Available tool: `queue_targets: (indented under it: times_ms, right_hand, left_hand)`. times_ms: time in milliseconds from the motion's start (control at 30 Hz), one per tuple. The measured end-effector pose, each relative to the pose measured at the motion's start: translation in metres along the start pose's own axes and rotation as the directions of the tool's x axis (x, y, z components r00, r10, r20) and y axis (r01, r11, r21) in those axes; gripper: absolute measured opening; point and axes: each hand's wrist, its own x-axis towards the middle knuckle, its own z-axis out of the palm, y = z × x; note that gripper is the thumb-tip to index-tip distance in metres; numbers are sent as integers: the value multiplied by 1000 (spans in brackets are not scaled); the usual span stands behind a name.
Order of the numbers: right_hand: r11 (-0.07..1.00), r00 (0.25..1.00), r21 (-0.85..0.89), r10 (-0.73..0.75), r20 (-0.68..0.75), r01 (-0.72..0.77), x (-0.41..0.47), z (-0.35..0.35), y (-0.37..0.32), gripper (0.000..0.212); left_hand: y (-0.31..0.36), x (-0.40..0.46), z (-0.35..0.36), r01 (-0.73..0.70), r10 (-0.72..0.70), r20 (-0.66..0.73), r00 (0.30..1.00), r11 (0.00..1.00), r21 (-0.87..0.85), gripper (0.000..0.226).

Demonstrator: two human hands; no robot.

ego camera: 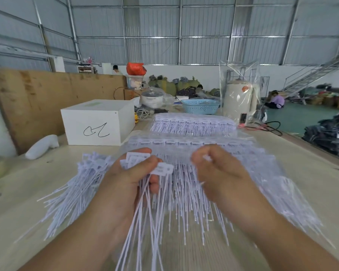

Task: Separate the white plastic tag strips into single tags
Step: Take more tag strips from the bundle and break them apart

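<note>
My left hand (pixel 133 180) grips a bunch of single white tags (pixel 145 163) by their flat heads, and their long thin tails hang down toward me. My right hand (pixel 219 173) is curled, pinching a small white piece (pixel 206 158) between thumb and fingers just right of the bunch. Under both hands lies a wide stack of joined tag strips (pixel 194 145) in clear plastic, tails pointing at me. A loose pile of separated tags (pixel 82 184) fans out on the table to the left. A second stack of strips (pixel 192 123) lies farther back.
A white box (pixel 98 122) with a black scribble stands at the back left beside a brown board (pixel 47 98). A blue basket (pixel 201 106), a pot and a cream appliance (pixel 239 100) sit behind the stacks. The table edge (pixel 311 145) runs along the right.
</note>
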Motion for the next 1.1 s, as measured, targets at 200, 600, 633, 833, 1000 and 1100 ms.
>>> queue_targets:
  times_ms: [200, 600, 633, 833, 1000, 1100]
  right_hand:
    - [975, 974, -215, -8, 225, 58, -2, 20, 7, 31]
    - [886, 915, 356, 159, 370, -298, -4, 50, 22, 16]
    - [869, 916, 387, 163, 366, -309, -4, 52, 22, 16]
    - [808, 938, 505, 160, 307, -304, -1, 59, 23, 14]
    - [773, 947, 562, 156, 281, -294, 0, 59, 26, 18]
    - [750, 950, 589, 182, 254, -301, 2, 57, 26, 14]
  left_hand:
    - [-5, -3, 3, -10, 8, 45, 999, 999, 51, 37]
    - [-14, 0, 0, -66, 55, 68, 996, 983, 174, 25]
    - [-15, 1, 0, -79, 69, 62, 996, 979, 186, 25]
    - [-21, 0, 6, -48, 39, 68, 997, 990, 134, 24]
    - [-21, 0, 10, -47, 39, 47, 998, 983, 177, 16]
    - [-20, 0, 10, -69, 57, 54, 997, 970, 235, 24]
